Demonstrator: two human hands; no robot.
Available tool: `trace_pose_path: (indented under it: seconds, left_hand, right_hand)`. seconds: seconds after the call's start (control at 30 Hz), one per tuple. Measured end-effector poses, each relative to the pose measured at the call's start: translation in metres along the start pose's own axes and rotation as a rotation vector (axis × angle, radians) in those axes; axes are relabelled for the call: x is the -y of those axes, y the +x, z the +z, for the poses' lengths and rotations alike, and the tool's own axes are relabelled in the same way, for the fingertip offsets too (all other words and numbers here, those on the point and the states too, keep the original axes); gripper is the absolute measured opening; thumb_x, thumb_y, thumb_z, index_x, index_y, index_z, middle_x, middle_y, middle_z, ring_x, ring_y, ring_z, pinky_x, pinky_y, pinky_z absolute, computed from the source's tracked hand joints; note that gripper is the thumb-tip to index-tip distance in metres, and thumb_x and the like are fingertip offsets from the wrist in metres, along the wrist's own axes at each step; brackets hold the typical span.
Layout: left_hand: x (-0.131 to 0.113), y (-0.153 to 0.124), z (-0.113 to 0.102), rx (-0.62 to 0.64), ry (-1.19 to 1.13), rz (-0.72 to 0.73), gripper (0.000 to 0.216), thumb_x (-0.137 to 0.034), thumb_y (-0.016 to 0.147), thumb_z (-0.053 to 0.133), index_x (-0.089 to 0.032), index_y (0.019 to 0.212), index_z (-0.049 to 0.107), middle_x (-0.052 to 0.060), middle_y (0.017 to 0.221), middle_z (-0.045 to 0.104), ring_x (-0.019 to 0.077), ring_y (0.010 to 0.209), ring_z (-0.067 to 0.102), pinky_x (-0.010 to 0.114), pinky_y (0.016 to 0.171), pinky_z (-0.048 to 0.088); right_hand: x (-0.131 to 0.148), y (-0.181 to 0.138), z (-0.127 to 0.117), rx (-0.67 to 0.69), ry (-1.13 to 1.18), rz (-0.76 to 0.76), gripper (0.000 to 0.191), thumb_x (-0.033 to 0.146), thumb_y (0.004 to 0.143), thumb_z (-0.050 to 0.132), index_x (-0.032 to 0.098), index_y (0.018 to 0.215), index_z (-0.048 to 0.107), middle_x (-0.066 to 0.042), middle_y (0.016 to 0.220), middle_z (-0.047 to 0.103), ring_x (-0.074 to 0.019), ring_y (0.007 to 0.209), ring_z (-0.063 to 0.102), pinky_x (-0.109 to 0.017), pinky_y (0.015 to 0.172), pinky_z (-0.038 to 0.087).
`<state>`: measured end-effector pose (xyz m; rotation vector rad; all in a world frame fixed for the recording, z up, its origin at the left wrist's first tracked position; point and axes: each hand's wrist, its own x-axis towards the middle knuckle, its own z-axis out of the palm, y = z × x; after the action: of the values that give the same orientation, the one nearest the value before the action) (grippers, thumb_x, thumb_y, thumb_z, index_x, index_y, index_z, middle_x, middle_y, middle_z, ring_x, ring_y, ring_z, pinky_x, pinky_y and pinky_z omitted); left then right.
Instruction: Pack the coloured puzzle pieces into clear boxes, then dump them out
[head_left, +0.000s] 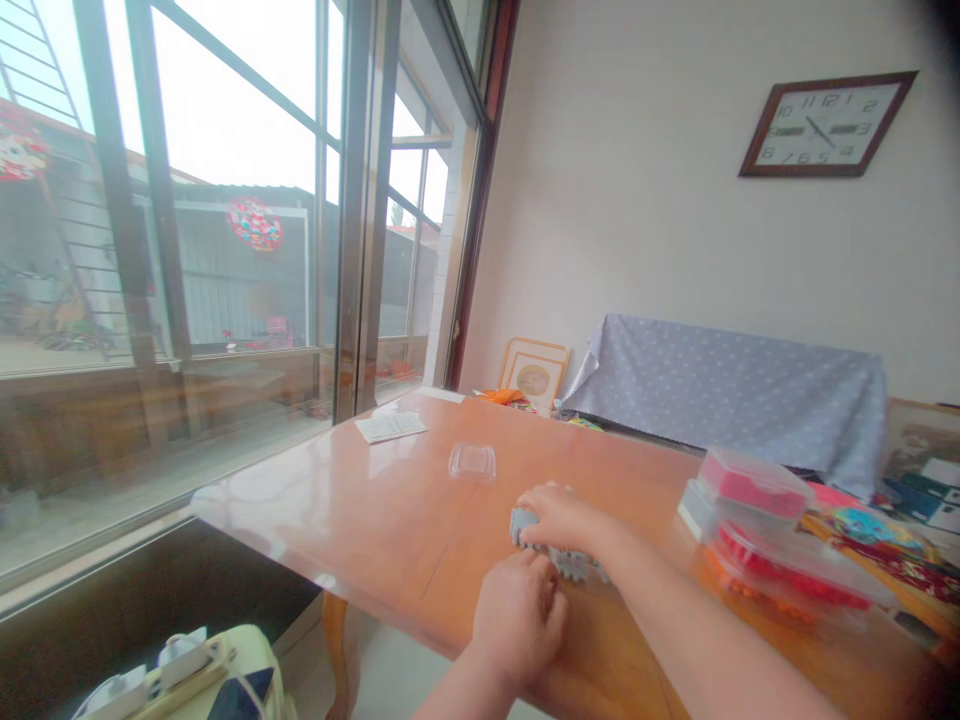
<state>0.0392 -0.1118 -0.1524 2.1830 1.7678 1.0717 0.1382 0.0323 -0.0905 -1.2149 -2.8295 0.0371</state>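
Note:
My right hand [566, 520] reaches in from the right with its fingers curled down over a light grey toothed plastic piece [523, 526] at the table's near side. Just below it, my left hand [521, 608] is closed, its knuckles up and fingertips bent inward. More grey toothed pieces [571, 565] show beside the left fingers and under the right wrist, apparently in a row. What the left fingers hold is hidden behind the hand. The two hands are close together over the wooden table [397, 530].
A clear plastic container [472, 463] lies beyond my hands, with paper [391, 427] farther back. On the right are a box with pink contents [754, 487] and one with red and orange pieces [787, 570]. Glass windows line the left; a power strip [161, 680] sits below the table's edge.

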Motion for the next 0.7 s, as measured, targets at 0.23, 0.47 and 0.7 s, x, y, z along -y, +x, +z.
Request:
trace_pose_path:
  seconds: [0.23, 0.47, 0.7]
  left_hand:
    - [0.003, 0.000, 0.002, 0.013, -0.019, -0.019, 0.005, -0.023, 0.083, 0.052, -0.023, 0.080, 0.056, 0.002, 0.086, 0.065, 0.0181, 0.078, 0.059, 0.028, 0.068, 0.040]
    - [0.006, 0.000, 0.004, 0.000, -0.037, -0.007, 0.009, -0.025, 0.085, 0.051, -0.024, 0.082, 0.059, 0.002, 0.084, 0.063, 0.0177, 0.077, 0.058, 0.027, 0.067, 0.040]
    - [0.006, -0.001, 0.003, 0.012, -0.051, -0.008, 0.011, -0.025, 0.086, 0.051, -0.024, 0.086, 0.063, 0.003, 0.086, 0.064, 0.0188, 0.081, 0.060, 0.027, 0.071, 0.043]
  right_hand:
    - [-0.003, 0.013, 0.012, 0.007, 0.003, 0.024, 0.033, 0.034, 0.070, 0.071, 0.028, 0.102, 0.072, -0.002, 0.104, 0.075, -0.0270, 0.103, 0.063, -0.036, 0.089, 0.043]
    - [-0.019, -0.006, -0.007, -0.148, 0.228, 0.029, 0.044, 0.026, 0.071, 0.070, 0.024, 0.115, 0.067, -0.005, 0.116, 0.070, -0.0231, 0.107, 0.061, -0.033, 0.094, 0.045]
    - [-0.045, -0.042, -0.020, -0.144, 0.249, 0.049, 0.034, 0.024, 0.072, 0.068, 0.022, 0.106, 0.068, -0.006, 0.109, 0.071, -0.0228, 0.103, 0.062, -0.033, 0.093, 0.046]
